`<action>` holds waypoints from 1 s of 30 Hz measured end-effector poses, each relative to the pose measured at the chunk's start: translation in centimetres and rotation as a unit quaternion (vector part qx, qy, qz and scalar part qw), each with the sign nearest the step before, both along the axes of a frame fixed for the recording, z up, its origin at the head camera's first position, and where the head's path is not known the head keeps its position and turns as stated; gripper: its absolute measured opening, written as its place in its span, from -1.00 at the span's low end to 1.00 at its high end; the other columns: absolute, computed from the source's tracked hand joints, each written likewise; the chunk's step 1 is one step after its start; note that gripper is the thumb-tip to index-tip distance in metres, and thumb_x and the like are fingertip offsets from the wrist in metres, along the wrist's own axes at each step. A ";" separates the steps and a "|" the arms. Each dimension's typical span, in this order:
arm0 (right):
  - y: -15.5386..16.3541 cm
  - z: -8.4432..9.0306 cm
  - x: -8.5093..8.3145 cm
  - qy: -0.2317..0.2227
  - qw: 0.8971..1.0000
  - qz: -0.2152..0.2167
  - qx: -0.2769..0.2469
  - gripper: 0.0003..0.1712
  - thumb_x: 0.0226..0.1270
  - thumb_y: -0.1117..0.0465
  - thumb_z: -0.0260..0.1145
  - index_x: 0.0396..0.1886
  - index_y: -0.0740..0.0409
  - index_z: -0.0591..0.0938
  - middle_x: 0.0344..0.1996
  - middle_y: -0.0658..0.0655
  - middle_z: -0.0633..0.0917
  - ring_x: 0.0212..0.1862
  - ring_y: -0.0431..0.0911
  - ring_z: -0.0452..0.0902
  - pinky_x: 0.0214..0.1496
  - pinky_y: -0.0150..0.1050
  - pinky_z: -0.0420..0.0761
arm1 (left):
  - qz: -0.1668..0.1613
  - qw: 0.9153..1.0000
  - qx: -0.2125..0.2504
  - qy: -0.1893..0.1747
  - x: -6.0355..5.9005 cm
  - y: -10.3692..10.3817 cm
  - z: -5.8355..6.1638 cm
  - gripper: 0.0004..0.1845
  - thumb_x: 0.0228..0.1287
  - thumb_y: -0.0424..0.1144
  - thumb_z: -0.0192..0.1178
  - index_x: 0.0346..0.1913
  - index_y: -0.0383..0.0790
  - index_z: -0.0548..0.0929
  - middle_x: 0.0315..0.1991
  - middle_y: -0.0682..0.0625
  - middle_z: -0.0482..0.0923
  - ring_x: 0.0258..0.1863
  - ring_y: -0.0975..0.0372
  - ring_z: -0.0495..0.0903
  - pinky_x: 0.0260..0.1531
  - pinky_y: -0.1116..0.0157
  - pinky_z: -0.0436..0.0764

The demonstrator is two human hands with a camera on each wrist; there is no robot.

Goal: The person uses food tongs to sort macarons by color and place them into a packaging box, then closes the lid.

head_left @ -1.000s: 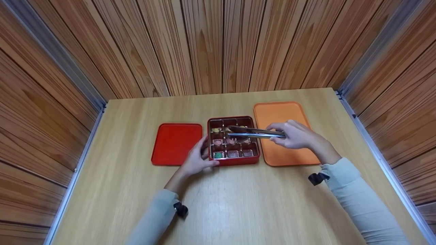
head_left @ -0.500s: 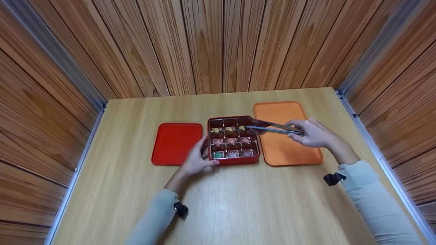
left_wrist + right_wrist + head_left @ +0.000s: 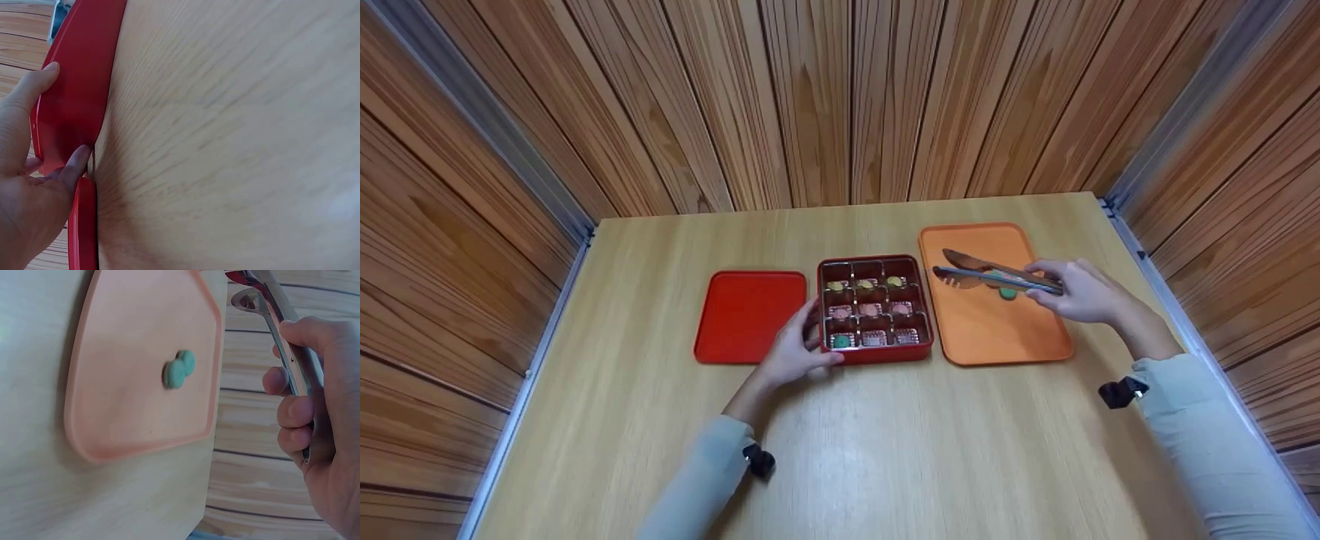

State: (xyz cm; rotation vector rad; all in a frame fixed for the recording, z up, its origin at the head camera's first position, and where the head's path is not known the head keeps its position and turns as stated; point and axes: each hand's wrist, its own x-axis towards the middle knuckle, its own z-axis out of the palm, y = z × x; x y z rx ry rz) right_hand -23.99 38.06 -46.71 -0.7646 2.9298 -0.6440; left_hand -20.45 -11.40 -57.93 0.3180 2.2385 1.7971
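The metal tongs (image 3: 994, 274) hang over the orange tray (image 3: 967, 337), their long axis running crosswise along the tray's far half, with the spoon-shaped tips pointing toward the red compartment box (image 3: 876, 355) and the handle end toward the tray's right edge. The right hand (image 3: 1084, 292) grips the handle end, fingers curled round both arms; the tips stand a little apart and carry nothing. Under the tongs, on the tray's floor, lies a small green sweet (image 3: 1007, 293), which in the right wrist view reads as two rounded lobes joined together. Just beside the tray, on its left, stands the red box, its nine cells holding yellow, pink and green pieces. The left hand (image 3: 793, 354) holds the box's near left corner, thumb on one side and fingers on the other. Further left from the tray, just beyond the box, the red lid (image 3: 750, 315) lies flat on the wooden table (image 3: 885, 450).
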 end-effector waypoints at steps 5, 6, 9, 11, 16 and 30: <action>1.3 -0.5 -0.2 -0.028 0.999 -0.032 0.008 -0.62 0.62 0.18 0.44 0.29 0.26 0.73 -0.48 0.01 0.63 -0.54 -0.31 0.35 -0.52 -0.37 0.35 | 0.001 1.000 -0.009 -0.003 0.0 0.0 0.0 0.28 0.22 -0.43 0.66 0.85 -0.28 0.02 0.76 -0.37 0.25 0.79 -0.23 0.26 0.69 -0.08 0.49; 1.6 -0.6 -0.2 -0.034 0.999 -0.036 0.008 -0.61 0.63 0.17 0.44 0.30 0.27 0.73 -0.47 0.03 0.64 -0.53 -0.30 0.36 -0.51 -0.36 0.36 | 0.001 1.000 -0.010 -0.004 0.0 0.0 0.0 0.28 0.23 -0.43 0.67 0.85 -0.27 0.02 0.76 -0.36 0.26 0.79 -0.22 0.26 0.69 -0.08 0.49; 2.3 -0.8 -0.4 -0.052 0.997 -0.049 0.007 -0.57 0.65 0.16 0.41 0.34 0.30 0.70 -0.42 0.06 0.67 -0.51 -0.27 0.39 -0.51 -0.35 0.38 | -0.001 1.000 -0.011 -0.003 -0.1 0.1 -0.1 0.28 0.23 -0.42 0.67 0.85 -0.25 0.02 0.77 -0.33 0.26 0.79 -0.20 0.27 0.70 -0.07 0.49; 2.7 -1.0 -0.5 -0.066 0.996 -0.059 0.006 -0.54 0.67 0.15 0.40 0.38 0.31 0.67 -0.38 0.10 0.68 -0.50 -0.23 0.41 -0.50 -0.35 0.39 | -0.001 1.000 -0.010 -0.002 -0.2 0.0 -0.2 0.28 0.23 -0.42 0.67 0.85 -0.25 0.02 0.76 -0.33 0.26 0.79 -0.20 0.28 0.70 -0.08 0.49; 3.7 -1.3 -0.6 -0.097 0.992 -0.085 0.011 -0.50 0.70 0.11 0.37 0.45 0.28 0.64 -0.32 0.14 0.68 -0.44 -0.14 0.46 -0.49 -0.33 0.43 | -0.003 1.000 -0.010 0.004 -0.2 0.0 -0.4 0.29 0.21 -0.43 0.67 0.85 -0.27 0.03 0.76 -0.35 0.27 0.78 -0.22 0.29 0.68 -0.07 0.50; 4.7 -2.5 -0.5 -0.101 0.989 -0.106 0.009 -0.54 0.69 0.11 0.39 0.38 0.29 0.66 -0.31 0.16 0.68 -0.40 -0.08 0.46 -0.48 -0.28 0.40 | -0.007 1.000 -0.004 0.012 -0.1 -0.2 -0.5 0.29 0.22 -0.41 0.67 0.84 -0.32 0.01 0.75 -0.38 0.27 0.78 -0.25 0.27 0.71 -0.10 0.48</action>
